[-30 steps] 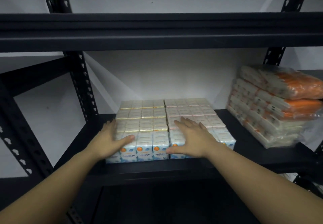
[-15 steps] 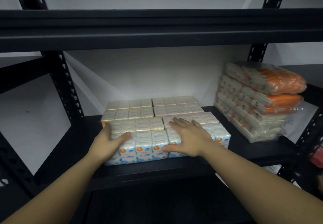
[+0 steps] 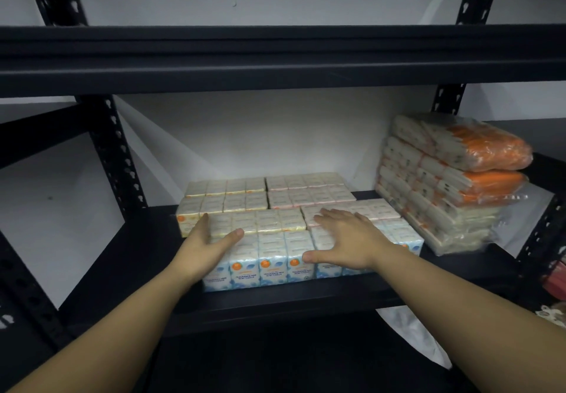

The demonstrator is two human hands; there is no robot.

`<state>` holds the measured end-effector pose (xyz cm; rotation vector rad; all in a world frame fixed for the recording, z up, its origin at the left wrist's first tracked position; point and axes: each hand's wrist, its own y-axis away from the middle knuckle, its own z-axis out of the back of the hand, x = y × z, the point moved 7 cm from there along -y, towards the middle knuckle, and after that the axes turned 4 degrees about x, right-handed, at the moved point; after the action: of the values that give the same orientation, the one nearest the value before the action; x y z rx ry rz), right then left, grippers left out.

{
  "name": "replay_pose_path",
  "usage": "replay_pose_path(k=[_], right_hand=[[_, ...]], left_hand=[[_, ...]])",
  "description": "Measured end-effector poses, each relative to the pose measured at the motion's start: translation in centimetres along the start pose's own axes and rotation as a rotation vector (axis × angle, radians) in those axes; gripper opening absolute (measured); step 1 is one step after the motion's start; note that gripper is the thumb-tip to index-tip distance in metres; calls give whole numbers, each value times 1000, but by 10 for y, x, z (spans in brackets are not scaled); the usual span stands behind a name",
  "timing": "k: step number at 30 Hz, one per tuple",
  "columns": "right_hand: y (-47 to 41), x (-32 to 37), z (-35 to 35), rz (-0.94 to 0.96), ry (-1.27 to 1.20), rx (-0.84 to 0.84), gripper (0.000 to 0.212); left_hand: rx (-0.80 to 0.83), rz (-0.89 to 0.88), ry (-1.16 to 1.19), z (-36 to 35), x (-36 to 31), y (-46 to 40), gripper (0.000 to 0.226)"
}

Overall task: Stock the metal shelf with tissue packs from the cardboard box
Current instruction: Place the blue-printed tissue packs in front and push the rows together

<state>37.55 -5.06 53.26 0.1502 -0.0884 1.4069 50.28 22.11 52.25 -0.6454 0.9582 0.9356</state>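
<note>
My left hand [image 3: 211, 241] and right hand [image 3: 343, 239] lie flat, grip apart, on the front tissue packs [image 3: 272, 258]; uneven push could skew the rows off the shelf [image 3: 275, 303] lip

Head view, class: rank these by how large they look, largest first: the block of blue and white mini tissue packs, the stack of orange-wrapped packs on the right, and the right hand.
1. block of mini tissue packs
2. stack of orange-wrapped packs, not far behind the block, and it sits further back, so this ranking is unsure
3. right hand, clearly smallest, though nearest the camera
</note>
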Motion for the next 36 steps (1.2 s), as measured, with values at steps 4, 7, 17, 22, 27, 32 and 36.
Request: replay_pose_path(k=[4,7,17,22,27,32,36], right_hand=[[-14,20,5,-36,-69,-41,125],[-35,34,-2,-72,-103,12,124],[-62,40,-15,-146,-57,104,117],[-64,38,-16,-155,-62,86,120],[-65,36,-17,-167,-55,99,120],[-67,37,-16,-177,-60,89,121],[-68,37,-15,-182,-63,79,121]], left_hand=[[-60,-36,-37,27,-1,-2,49],[-42,-59,-110,46,5,-17,47],[17,21,-162,69,35,-81,58],[96,33,-97,69,36,-111,56],[167,-26,-18,63,20,-125,33],[104,-14,51,62,30,-136,60],[119,-48,45,55,24,-138,50]])
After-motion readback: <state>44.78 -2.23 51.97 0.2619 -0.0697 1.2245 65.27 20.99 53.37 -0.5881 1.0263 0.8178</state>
